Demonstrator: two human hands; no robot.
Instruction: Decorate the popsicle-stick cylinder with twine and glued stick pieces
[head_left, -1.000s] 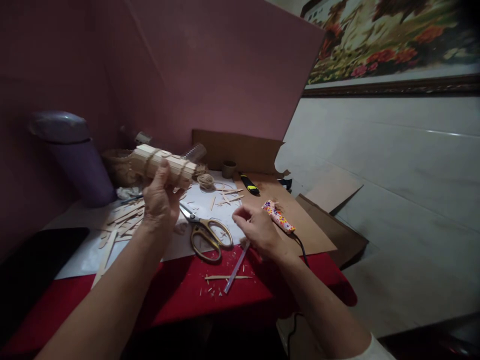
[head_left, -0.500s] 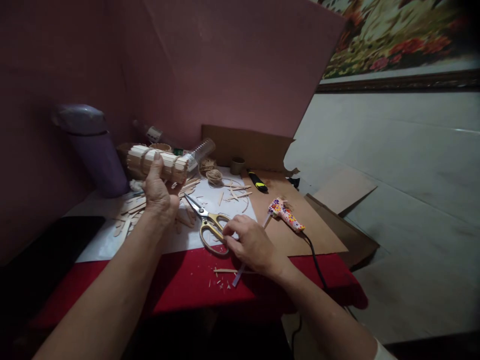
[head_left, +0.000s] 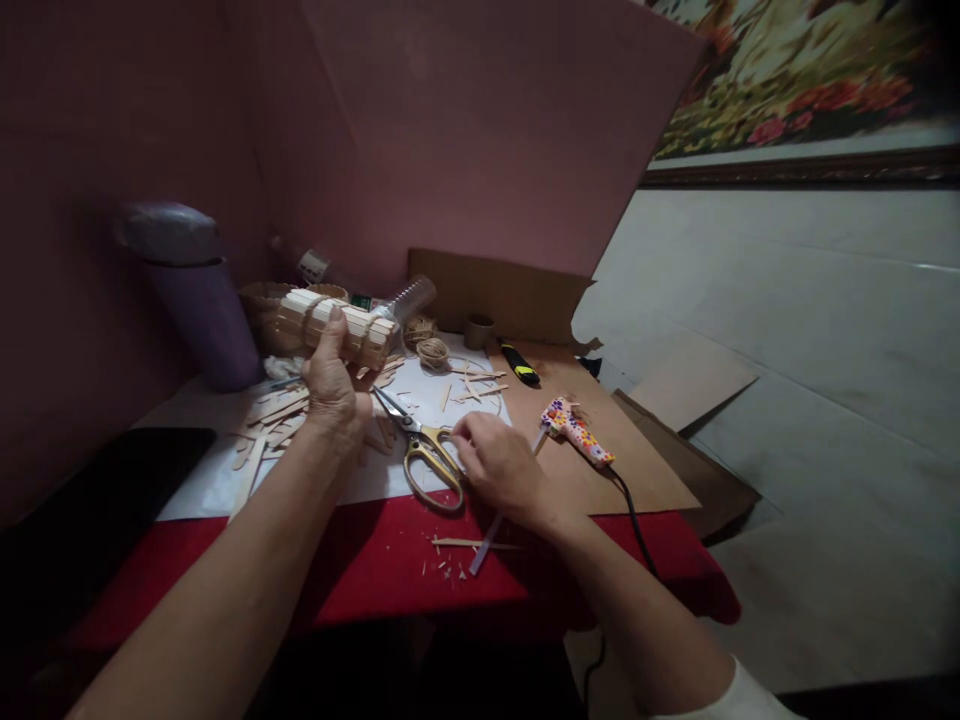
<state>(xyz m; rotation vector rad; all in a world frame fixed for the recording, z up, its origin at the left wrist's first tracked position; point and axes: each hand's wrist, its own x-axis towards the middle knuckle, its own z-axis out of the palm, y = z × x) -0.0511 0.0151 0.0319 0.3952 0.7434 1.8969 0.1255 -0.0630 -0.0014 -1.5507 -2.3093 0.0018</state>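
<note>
Stick-covered cylinder (head_left: 355, 323), left of frame centre | is clasped mid-body by left hand (head_left: 332, 385) | right hand (head_left: 495, 460) half-curled beside scissors (head_left: 414, 428), hold cannot be told | seemingly light, stiff; best gripped between twine bands (head_left: 307, 315)

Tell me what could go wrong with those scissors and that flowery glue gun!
The scissors point their blades toward the left hand, which holds the stick-covered roll, so a careless push might poke it.

The glue gun has a cord hanging over the edge of the red-covered table; the right forearm is beside it and could snag it.

A thin wooden strip near that front edge might get brushed off.
</note>
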